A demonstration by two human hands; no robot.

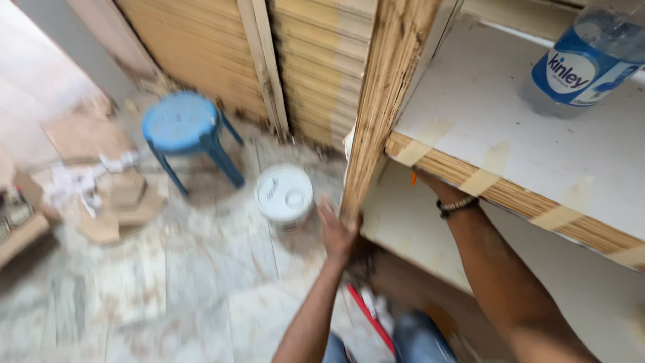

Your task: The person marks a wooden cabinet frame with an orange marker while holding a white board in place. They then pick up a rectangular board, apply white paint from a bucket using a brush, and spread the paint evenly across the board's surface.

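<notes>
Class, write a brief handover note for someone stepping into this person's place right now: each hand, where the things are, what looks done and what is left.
Left hand: open, pressed against the lower edge of the upright plywood panel.
Right hand: reaches in under the shelf; only the wrist with its bracelet shows, so its grip cannot be told.
Things: white bucket and blue stool on the floor; water bottle on the shelf.
Done: tape strips sit along the shelf's front edge.
Left: the panel looks hand-held, not visibly fixed.

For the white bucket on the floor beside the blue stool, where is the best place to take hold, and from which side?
Probably the white bucket is best gripped around its rim from above: it stands upright with the lid on, and no handle shows.
</notes>
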